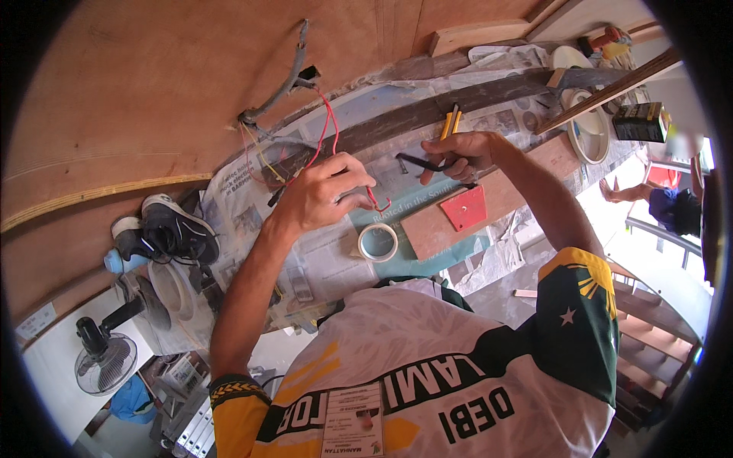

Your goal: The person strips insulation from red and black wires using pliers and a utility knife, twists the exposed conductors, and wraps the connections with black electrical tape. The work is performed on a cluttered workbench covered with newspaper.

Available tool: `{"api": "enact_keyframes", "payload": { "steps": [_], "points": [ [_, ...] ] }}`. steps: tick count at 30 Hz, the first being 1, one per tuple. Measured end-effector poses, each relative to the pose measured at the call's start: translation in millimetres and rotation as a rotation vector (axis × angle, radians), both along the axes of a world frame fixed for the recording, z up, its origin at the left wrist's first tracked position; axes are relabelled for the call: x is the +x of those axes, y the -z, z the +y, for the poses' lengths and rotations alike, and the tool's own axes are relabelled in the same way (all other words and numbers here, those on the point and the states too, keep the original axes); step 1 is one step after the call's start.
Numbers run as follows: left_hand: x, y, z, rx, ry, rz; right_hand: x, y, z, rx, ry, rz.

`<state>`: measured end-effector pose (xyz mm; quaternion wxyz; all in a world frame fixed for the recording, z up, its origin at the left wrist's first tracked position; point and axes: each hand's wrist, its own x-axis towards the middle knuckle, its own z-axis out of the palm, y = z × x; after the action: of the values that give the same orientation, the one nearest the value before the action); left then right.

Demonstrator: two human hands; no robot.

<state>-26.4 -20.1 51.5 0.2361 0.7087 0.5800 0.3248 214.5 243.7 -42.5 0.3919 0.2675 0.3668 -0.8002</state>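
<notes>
My left hand point(328, 191) is closed, its fingers pinching a red wire point(334, 126) close to its bent lower end. That wire runs down from a hole in the wooden panel, beside a grey flexible conduit point(294, 72). To the right, my right hand point(462, 156) has its fingers curled round a narrow black strip point(416, 161), possibly tape, that sticks out toward the left hand. Just past the right hand is a yellow and black tool point(452, 122), perhaps a utility knife; whether the hand touches it I cannot tell. A tape roll point(378, 243) rests below both hands.
Newspaper point(321, 259) covers the work surface. A wooden board point(427, 233) carries a red plate point(463, 209). Shoes point(179, 229) and a fan point(105, 355) are at left. A round white container point(589, 141), slanting timber point(611, 90) and another person's legs point(649, 195) are at right.
</notes>
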Motion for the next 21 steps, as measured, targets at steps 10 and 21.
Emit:
{"api": "enact_keyframes", "payload": {
  "steps": [10,21],
  "points": [
    [8,21,1,0.053,-0.075,0.071,47,-38,-34,1.568,-0.281,0.162],
    [37,38,10,0.182,-0.181,0.306,138,14,-110,1.924,-0.060,-0.091]
  ]
}}
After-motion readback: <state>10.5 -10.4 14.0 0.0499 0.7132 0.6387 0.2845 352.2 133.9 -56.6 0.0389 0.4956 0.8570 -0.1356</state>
